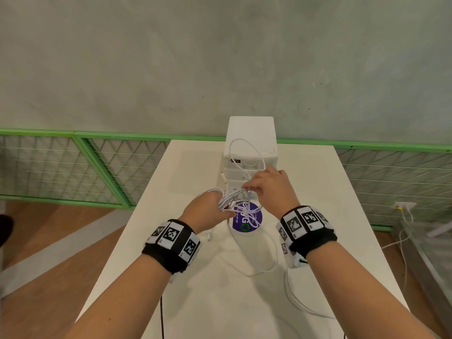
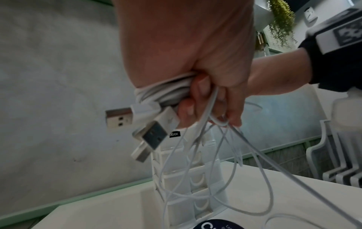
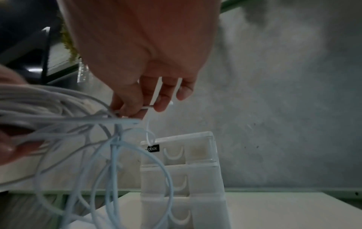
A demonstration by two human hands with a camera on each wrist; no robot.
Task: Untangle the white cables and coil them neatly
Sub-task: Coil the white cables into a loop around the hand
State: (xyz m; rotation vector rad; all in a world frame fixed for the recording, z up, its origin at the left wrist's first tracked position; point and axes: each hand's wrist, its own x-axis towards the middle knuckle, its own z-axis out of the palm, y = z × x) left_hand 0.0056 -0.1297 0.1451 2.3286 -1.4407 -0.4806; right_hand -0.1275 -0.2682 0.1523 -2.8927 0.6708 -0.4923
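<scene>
A tangle of white cables hangs above the white table, held between both hands. My left hand grips a bundled coil of the cables, and USB plugs stick out below its fist. My right hand pinches a single white strand between thumb and fingers just right of the bundle. Loose loops trail down onto the table, and one loop rises in front of the drawer unit. More cable spreads left in the right wrist view.
A white stack of small drawers stands at the table's far edge, right behind the hands. A round purple-labelled disc lies under the cables. A green mesh fence runs behind the table. Another white cable lies on the floor at right.
</scene>
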